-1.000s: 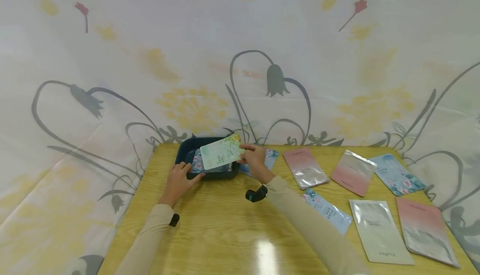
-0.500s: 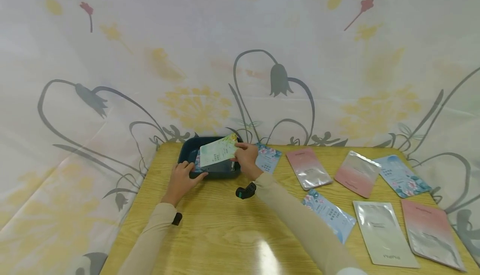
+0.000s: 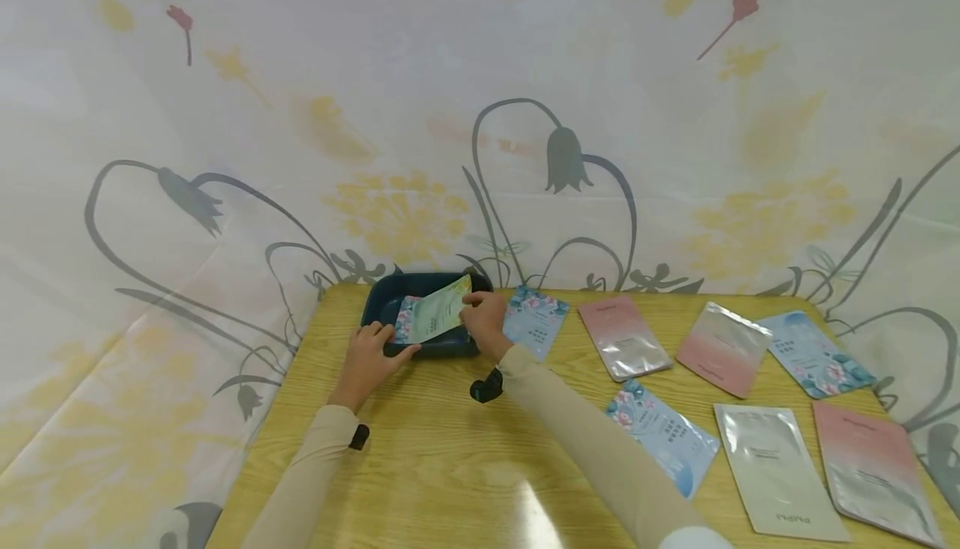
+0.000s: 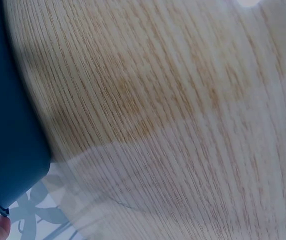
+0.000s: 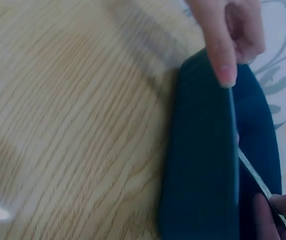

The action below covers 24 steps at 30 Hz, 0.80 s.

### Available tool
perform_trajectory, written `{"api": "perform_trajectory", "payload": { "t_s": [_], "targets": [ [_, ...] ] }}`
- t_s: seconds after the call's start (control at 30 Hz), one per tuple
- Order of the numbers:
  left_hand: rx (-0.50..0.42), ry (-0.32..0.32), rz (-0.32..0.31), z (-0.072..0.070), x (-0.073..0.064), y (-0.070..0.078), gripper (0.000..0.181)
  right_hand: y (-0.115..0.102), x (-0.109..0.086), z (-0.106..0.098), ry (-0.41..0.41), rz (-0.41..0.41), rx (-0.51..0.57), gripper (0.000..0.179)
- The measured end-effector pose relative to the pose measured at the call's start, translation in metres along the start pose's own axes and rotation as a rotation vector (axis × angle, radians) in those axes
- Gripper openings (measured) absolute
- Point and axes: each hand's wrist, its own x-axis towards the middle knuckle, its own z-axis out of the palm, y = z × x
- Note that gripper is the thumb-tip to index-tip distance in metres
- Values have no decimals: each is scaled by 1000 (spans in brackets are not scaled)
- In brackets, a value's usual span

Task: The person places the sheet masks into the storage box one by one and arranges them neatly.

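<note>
- Dark blue plastic under the left hand: it grips the front-left of the bin, thumb along the front rim; I'd want that hold firm, as the bin might skid if pushed
- In the bin lies a floral packet, partly covered; I'd lay the next sheet flat over it, since shoving underneath could crease both
- Over that, tilted, is the pale green packet, left end low within the bin, right end raised; whether the low end touches the floral one I cannot tell; I judge the step to be laying it in
- At its raised end the right hand has a narrow pinch, thumb against fingers; I'd lower the wrist past the right wall and loosen only once the sheet lies level
- Counting left to right, I get one bin, one floral packet visible inside (any beneath are hidden from me) and one pale green packet held
- Out on the wooden table I count seven more: three blue floral packets, one just beside the bin; three pink-and-silver packets; one silvery white packet
- Wrist gear: two black units, one by each sleeve cuff
</note>
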Motion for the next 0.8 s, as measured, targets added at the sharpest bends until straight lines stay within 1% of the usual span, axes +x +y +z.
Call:
{"api": "perform_trajectory", "payload": {
  "t_s": [0.1,0.13,0.17,0.27,0.3,0.37,0.4,0.43,0.47,0.5,0.53,0.6,0.63,0.67,0.7,0.77,0.8],
  "targets": [
    [0,-18,-13,-1,0,2,45,3,1,-2,-20,-13,-80,29],
    [14,-31,-27,-8,2,8,44,4,1,-2,-26,-16,-100,29],
    [23,-42,-32,-8,3,9,45,5,1,-3,-33,-17,-119,28],
    [34,-64,-49,-10,3,11,44,4,0,-1,-67,7,-145,28],
    [36,-67,-53,-10,3,12,43,4,0,0,-87,20,-150,28],
    [35,-71,-60,-11,2,13,43,9,3,2,-134,17,-161,27],
    [30,-71,-61,-11,2,13,43,11,3,2,-149,-10,-196,26],
    [28,-68,-62,-12,2,13,44,13,3,1,-167,-63,-244,23],
    [23,-65,-61,-12,2,14,44,28,10,4,-178,-155,-270,20],
    [19,-60,-59,-12,2,14,44,32,12,5,-197,-210,-319,19],
    [14,-56,-57,-12,2,14,45,38,14,7,-207,-261,-373,21],
    [12,-46,-49,-12,2,14,46,41,14,8,-208,-382,-463,30],
    [12,-44,-46,-12,2,14,46,41,15,10,-224,-404,-471,35],
    [10,-43,-45,-13,2,14,45,41,16,12,-230,-410,-474,39],
    [11,-42,-43,-13,2,14,45,28,8,9,-242,-377,-502,43],
    [18,-38,-33,-13,2,13,47,18,0,7,-249,-378,-527,47],
    [16,-32,-29,-14,2,13,49,14,-2,6,-258,-362,-541,49]
  ]
}}
